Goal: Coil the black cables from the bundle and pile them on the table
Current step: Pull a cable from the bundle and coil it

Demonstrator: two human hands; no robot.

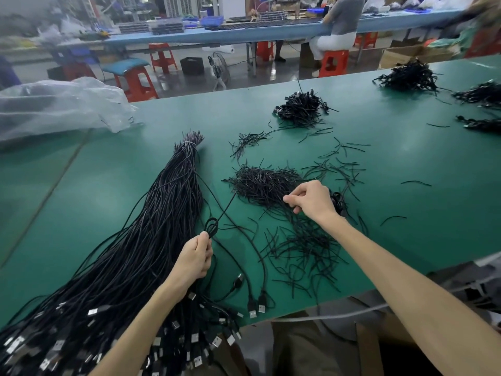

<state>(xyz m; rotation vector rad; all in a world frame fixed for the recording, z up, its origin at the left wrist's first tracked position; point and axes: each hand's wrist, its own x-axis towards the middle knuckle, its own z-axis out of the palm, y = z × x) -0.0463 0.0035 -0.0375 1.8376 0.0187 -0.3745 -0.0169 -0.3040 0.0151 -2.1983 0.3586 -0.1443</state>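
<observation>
Currently, a small coil of black cable (211, 226) is pinched just above the curled fingers of the left hand (195, 257), right of the bundle (162, 213). A tie (295, 209) is pinched by the right hand (311, 199) over the tie heap (260, 183). Coiled cables (301, 107) lie piled well beyond the fingers on the green table (406, 164).

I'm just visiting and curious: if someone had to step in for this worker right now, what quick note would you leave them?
Left hand: pinches a small started coil of one black cable.
Right hand: pinches at the heap of short ties.
Bundle: lies on the left of the green table, mostly uncoiled.
Done: a pile of coiled cables sits farther back.
Left: finish this coil, probably tie it, add it to the pile, then work through the bundle.
</observation>
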